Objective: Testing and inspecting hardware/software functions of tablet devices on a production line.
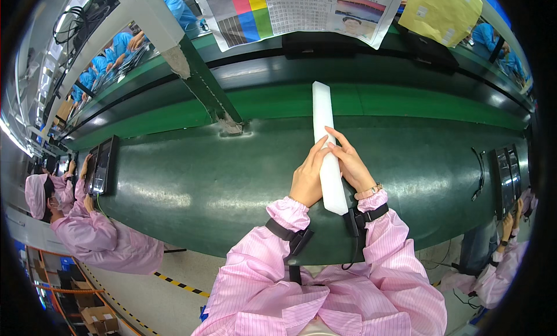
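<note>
A long white foam-like bar lies on the green bench in front of me, pointing away and tilted slightly left at its far end. My left hand closes on its left side, with the fingertips over the top. From the right, my right hand grips the same bar, its fingers meeting those of the left around the middle. Both ends of the bar stick out past my hands. The undersides of my fingers are hidden. Black straps with small boxes circle both my wrists.
The green bench top curves around me. A metal post rises from it at left. Co-workers in pink handle dark panels at the far left and right. A black cable lies at right. Printed sheets hang ahead.
</note>
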Available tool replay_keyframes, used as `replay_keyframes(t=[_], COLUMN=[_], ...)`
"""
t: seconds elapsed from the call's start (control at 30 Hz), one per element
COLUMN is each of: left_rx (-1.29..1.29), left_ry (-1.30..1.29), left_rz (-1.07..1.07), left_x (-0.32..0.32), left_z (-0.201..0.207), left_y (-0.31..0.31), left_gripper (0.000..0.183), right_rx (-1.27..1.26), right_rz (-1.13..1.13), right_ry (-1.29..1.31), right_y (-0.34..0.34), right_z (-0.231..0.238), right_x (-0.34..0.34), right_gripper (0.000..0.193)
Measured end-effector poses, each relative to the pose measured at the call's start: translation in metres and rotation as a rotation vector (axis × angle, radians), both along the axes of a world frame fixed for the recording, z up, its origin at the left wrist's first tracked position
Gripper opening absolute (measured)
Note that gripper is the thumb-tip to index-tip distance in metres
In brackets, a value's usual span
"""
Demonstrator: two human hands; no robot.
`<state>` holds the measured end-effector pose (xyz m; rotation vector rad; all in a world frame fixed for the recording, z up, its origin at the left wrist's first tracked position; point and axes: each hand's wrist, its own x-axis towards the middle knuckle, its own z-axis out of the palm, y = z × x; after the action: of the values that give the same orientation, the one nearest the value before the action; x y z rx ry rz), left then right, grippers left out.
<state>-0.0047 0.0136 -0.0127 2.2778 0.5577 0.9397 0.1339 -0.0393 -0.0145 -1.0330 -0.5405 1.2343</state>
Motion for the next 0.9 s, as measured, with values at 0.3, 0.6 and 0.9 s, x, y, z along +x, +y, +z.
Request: replay_keyframes(t=[0.3,0.6,0.9], left_rx=[0.029,0.020,0.046], left_ry=[-0.015,-0.010,-0.026], left_rz=[-0.006,-0.012,0.008], left_x=[0.0033,0.0035,0.0031], left_z=[-0.0003,0.0007,0.0013], left_y=[0.0050,0.0048,0.0054], left_gripper=[0.059,0.059,0.055], right_rx=[0.021,0.032,0.036], right_rz=[0.023,0.026,0.004], right_ry=[-0.025,-0.025,-0.006], right_y=[0.0024,0.0024,0.0064], right_z=[-0.0009,-0.0040,-0.0008], right_x=[0.0041,0.0061,0.0025], right_gripper=[0.044,0.045,0.046])
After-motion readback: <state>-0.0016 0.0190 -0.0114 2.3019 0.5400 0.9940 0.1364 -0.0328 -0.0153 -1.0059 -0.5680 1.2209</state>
